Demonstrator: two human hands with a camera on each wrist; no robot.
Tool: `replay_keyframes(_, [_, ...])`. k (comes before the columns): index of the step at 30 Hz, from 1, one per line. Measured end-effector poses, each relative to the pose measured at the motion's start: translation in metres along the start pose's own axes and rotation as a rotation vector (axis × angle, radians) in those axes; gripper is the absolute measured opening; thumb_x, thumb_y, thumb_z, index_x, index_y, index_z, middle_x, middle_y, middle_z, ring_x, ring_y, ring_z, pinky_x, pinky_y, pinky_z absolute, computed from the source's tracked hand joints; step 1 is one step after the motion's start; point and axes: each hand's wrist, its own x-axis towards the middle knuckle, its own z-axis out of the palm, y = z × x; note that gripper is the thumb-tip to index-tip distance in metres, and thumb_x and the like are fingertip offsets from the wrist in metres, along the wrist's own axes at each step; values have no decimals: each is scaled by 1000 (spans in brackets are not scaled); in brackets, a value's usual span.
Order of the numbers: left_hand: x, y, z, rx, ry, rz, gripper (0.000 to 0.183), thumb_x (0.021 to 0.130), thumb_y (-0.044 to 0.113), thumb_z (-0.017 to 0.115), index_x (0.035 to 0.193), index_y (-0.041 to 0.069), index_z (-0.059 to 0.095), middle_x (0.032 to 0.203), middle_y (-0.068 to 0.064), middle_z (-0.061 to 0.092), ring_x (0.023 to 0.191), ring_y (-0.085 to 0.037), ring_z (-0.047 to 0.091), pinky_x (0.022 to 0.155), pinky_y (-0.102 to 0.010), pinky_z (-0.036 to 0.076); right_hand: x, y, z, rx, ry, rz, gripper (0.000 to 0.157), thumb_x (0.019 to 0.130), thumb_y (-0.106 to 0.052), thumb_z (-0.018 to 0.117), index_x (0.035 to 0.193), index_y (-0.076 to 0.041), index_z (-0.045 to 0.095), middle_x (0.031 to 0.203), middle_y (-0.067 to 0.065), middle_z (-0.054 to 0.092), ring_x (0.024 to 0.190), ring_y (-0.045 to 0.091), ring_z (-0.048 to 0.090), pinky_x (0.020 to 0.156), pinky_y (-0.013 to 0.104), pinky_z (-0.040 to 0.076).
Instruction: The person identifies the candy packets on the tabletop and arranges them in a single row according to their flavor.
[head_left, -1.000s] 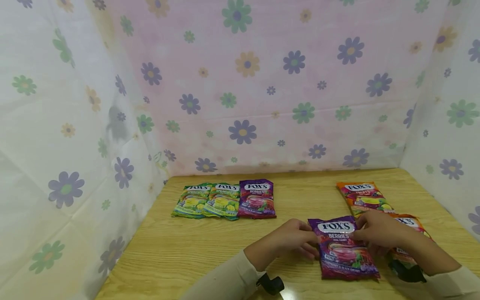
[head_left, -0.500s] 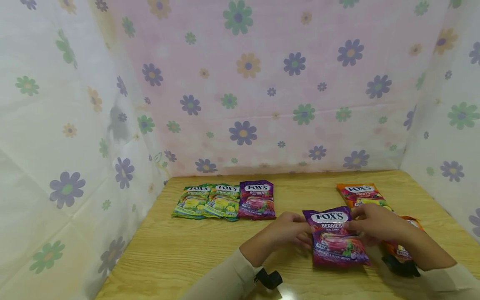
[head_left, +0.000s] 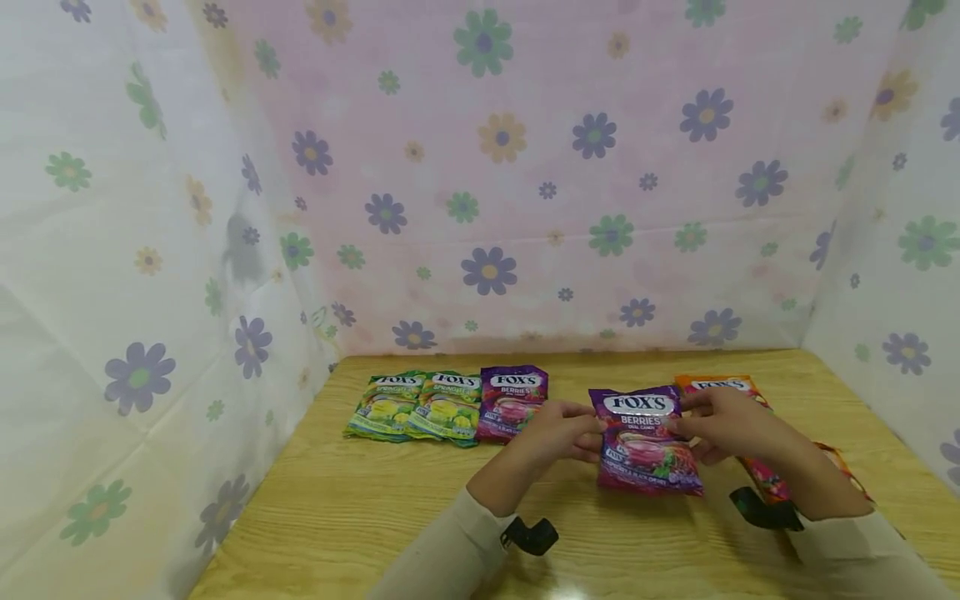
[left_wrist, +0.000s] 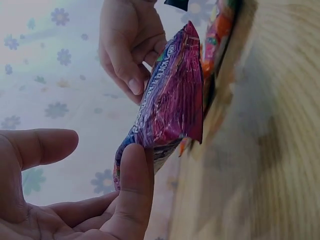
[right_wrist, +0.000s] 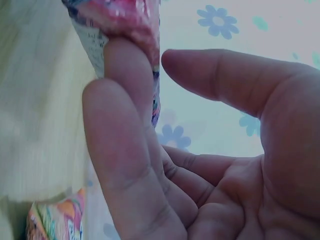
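A purple Fox's Berries candy bag (head_left: 647,450) is tilted up over the wooden table between my two hands, its printed front showing. My right hand (head_left: 738,429) pinches its right edge, thumb at the front and fingers behind. My left hand (head_left: 558,437) is at the opposite edge. In the left wrist view, fairly straight fingers (left_wrist: 134,187) touch the bag (left_wrist: 172,100) while the thumb stands apart from it. The right wrist view shows fingertips behind the bag (right_wrist: 125,20) and the thumb tip close to its front.
At the back left lie two green Springtea bags (head_left: 386,408) and another purple Berries bag (head_left: 510,400), side by side. Two orange Fruits bags (head_left: 768,483) lie at the right, partly behind my right arm. Flowered cloth (head_left: 562,167) walls the table (head_left: 337,517) at the back and sides.
Both hands have carried the purple bag up off the table, leftward and farther back. It has come away from the orange bags; the left row has stayed put.
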Motion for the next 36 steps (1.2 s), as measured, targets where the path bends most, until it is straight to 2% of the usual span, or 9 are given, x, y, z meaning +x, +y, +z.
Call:
replay_keyframes(7, [6, 1, -14, -3, 58, 38, 43, 96, 22, 73, 133, 2, 65, 113, -8, 73, 85, -20, 76, 79, -36, 65, 13, -8, 6, 5, 18, -22, 74, 101, -31, 68, 150, 16, 39, 121, 26, 69, 77, 23, 75, 70, 42, 65])
replay_keyframes(13, [11, -2, -23, -19, 104, 34, 40, 97, 23, 72, 132, 4, 66, 116, -9, 71, 93, -21, 74, 85, -38, 64, 26, -8, 17, 80, 39, -51, 73, 101, -26, 67, 152, 16, 34, 117, 25, 70, 78, 25, 75, 72, 43, 65])
replay_keyframes(21, [15, -7, -31, -19, 162, 27, 37, 99, 22, 70, 134, 9, 66, 117, -8, 71, 96, -22, 73, 94, -44, 61, 42, -3, 37, 93, 134, -19, 74, 98, -32, 72, 152, 8, 40, 116, 21, 70, 81, 19, 72, 74, 38, 65])
replay_keyframes(27, [18, -10, -36, -18, 194, 24, 39, 99, 23, 70, 136, 12, 67, 119, -6, 72, 98, -19, 73, 97, -45, 60, 45, 0, 45, 130, 163, -56, 71, 100, -30, 69, 154, 5, 40, 117, 18, 68, 88, 18, 71, 79, 37, 64])
replay_keyframes(32, [22, -13, -37, -13, 214, 46, 41, 99, 20, 69, 138, 9, 66, 120, -7, 72, 98, -18, 71, 98, -44, 60, 48, 4, 50, 162, 193, -104, 63, 101, -23, 67, 154, 3, 44, 123, 22, 66, 97, 22, 71, 83, 38, 64])
replay_keyframes(36, [24, -16, -38, -8, 238, 71, 45, 96, 18, 70, 140, 5, 64, 118, -10, 72, 94, -19, 70, 95, -44, 61, 51, 3, 57, 154, 227, -128, 59, 100, -19, 67, 152, 2, 48, 129, 26, 64, 106, 29, 69, 84, 37, 64])
